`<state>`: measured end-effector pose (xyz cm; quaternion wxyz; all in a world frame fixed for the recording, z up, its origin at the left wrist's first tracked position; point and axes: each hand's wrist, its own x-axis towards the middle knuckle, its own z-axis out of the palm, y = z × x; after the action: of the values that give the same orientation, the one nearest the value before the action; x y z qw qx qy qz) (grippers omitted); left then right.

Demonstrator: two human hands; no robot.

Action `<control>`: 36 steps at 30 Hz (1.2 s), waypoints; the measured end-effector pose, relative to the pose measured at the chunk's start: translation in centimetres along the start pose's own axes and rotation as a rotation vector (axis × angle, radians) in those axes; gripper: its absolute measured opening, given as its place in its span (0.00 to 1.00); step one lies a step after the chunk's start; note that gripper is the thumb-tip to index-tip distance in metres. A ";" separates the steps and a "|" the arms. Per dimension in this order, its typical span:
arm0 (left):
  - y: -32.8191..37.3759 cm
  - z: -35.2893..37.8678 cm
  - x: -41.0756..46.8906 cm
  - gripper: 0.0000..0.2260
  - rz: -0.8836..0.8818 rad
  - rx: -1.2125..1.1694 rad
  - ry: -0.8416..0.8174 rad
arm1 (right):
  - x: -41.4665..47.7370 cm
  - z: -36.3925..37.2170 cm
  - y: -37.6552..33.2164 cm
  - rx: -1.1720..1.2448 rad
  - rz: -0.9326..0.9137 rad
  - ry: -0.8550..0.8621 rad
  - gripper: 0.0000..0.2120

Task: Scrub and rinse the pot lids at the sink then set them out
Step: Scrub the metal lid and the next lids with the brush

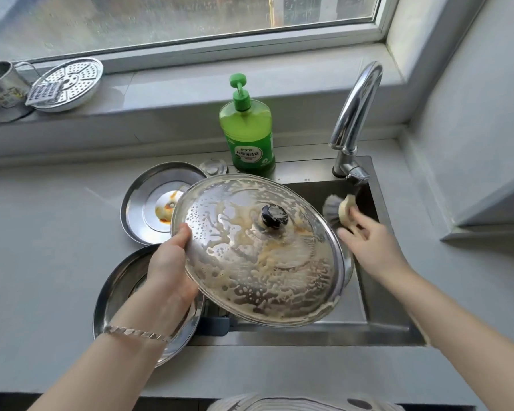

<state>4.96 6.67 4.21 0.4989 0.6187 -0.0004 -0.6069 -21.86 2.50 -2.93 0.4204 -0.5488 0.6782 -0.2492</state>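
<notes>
A large steel pot lid (258, 256) with a black knob, covered in yellowish suds, is held tilted over the sink (377, 330). My left hand (169, 262) grips its left rim, thumb on top. My right hand (365, 235) is to the right of the lid, over the sink, fingers curled on a wet scrubbing pad (343, 210). A second lid (152, 203) lies upside down on the counter at the back left with orange grease in it. A third lid (116, 292) lies under my left wrist.
A green dish-soap pump bottle (248, 132) stands behind the sink. The chrome faucet (353, 120) arches at the sink's back right. A steamer plate (69, 83), a small grater and a metal cup (0, 90) sit on the window sill at left.
</notes>
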 end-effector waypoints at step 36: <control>-2.6 2.8 0.2 0.18 0.166 -0.160 -0.080 | -1.6 3.0 -3.4 -0.024 -0.157 -0.051 0.16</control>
<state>1.33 6.10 3.13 0.5949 0.5500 -0.0232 -0.5857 -17.40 3.42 -1.30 0.4103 -0.6113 0.6252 -0.2591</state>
